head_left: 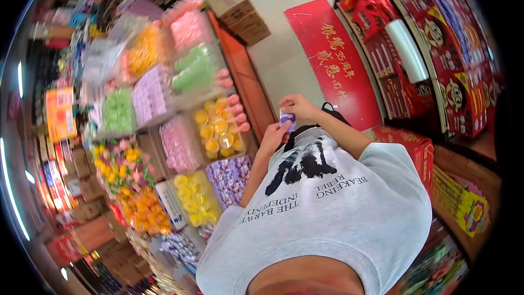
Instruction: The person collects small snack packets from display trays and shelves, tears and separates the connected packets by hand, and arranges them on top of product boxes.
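Observation:
A small purple-and-white packet (287, 119) is held in front of my waist, just beyond the hem of my grey printed T-shirt. My left hand (274, 134) pinches its lower part, thumb over the face. Curled at the packet's upper end are the fingers of my right hand (298, 106), which seem to grip its edge; the exact contact is too small to make out. Nearest to my left forearm is a bin of similar purple-and-white wrapped pieces (229, 179). Beyond it lies a bin of yellow jelly cups (219, 132).
Sweets bins fill the stand on my left, including yellow packs (195, 199) and green packs (195, 70). Cardboard boxes (236, 11) stand at its far end. A red floor mat (333, 54) lies ahead. Shelves with red gift boxes (453, 38) rise on my right.

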`<state>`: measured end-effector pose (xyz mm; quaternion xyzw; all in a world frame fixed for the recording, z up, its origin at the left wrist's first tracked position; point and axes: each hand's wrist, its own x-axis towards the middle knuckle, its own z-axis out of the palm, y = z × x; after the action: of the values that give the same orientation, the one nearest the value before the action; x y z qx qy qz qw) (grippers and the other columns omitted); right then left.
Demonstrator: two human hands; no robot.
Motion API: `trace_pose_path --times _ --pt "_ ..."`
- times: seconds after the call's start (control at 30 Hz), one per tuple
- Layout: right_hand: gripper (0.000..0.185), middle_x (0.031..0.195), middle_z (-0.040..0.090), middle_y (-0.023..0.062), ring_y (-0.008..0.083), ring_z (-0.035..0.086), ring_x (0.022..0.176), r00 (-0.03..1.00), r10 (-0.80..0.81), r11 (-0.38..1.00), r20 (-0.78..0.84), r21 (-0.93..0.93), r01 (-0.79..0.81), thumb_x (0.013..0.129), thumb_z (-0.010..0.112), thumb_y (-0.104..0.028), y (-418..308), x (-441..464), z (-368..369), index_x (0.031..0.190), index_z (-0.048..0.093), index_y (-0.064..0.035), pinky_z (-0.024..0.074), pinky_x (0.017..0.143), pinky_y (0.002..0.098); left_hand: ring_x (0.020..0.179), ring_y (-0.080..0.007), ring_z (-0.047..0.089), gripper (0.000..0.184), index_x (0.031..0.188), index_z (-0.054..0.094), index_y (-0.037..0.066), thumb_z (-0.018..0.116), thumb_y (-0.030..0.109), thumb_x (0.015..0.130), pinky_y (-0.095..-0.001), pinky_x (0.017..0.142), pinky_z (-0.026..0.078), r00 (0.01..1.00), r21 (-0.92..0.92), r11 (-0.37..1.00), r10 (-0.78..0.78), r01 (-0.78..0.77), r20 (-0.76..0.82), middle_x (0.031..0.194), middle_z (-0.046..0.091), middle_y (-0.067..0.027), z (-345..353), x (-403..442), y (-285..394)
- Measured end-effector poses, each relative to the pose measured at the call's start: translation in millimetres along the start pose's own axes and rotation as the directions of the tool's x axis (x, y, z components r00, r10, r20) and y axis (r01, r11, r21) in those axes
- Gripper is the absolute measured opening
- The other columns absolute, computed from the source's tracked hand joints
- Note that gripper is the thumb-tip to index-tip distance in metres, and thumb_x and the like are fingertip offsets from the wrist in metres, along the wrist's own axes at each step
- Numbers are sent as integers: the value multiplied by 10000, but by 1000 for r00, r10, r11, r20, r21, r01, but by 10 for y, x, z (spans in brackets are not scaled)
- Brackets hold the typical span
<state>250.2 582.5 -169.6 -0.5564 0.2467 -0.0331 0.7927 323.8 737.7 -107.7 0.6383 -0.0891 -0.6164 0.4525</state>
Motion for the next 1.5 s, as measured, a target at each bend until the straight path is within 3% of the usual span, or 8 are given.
trace_pose_path --times 0.2,0.4,0.6,0.87,0.97,1.07,1.13,1.5 --pt "216 831 632 62 133 599 770 962 36 991 -272 131 0 831 645 -110 -461 -482 -1182 998 610 22 494 656 271 548 -67 474 302 757 583 69 570 332 905 -206 523 387 973 194 977 46 -91 225 624 524 20 794 869 477" --pt "204 662 569 7 75 505 544 918 130 981 -375 186 -63 885 601 -231 -698 -877 -2123 915 631 -31 396 484 210 535 -61 455 275 753 576 66 569 292 910 -207 509 369 924 277 934 115 -226 365 606 507 25 1690 1518 1026" --pt "166 775 613 29 98 561 656 843 113 751 -527 601 275 892 603 -224 -761 -992 -2541 864 607 -60 435 576 224 548 -48 448 268 798 584 59 582 304 908 -192 504 354 861 448 837 52 -314 506 633 516 25 2190 2018 1316" --pt "119 810 617 30 132 585 718 725 165 701 -669 596 391 867 631 -183 -825 -501 -3037 846 595 -72 481 671 284 544 -63 461 319 758 571 40 590 329 891 -226 509 381 815 516 826 -129 -227 565 609 514 14 2311 2719 2026" --pt "189 690 592 1 85 526 599 726 169 738 -667 574 355 860 651 -230 -1038 -253 -3324 757 591 -83 411 544 236 565 -66 488 321 788 589 27 593 331 889 -223 530 401 774 533 784 -110 -318 624 641 554 -1 2340 3103 2392" --pt "151 755 614 33 118 563 662 664 115 849 -739 420 321 857 646 -176 -1432 -46 -3631 805 596 -43 464 613 269 640 -71 539 234 898 599 17 616 250 886 -205 589 436 721 480 793 -77 -374 689 730 587 -8 2378 3552 2720" --pt "150 736 601 15 88 529 636 634 68 870 -771 357 341 850 651 -161 -1753 62 -3760 778 595 -43 427 577 236 766 -82 576 191 998 583 -9 611 138 879 -218 696 467 680 285 826 151 -485 718 860 619 -35 2538 3610 3079" --pt "179 770 612 17 85 571 611 505 44 832 -862 312 460 819 689 -147 -2488 220 -4164 902 574 -38 443 523 210 808 -93 591 176 1038 532 -10 576 72 889 -232 704 489 612 175 929 68 -327 788 926 623 -61 3291 4254 4116"
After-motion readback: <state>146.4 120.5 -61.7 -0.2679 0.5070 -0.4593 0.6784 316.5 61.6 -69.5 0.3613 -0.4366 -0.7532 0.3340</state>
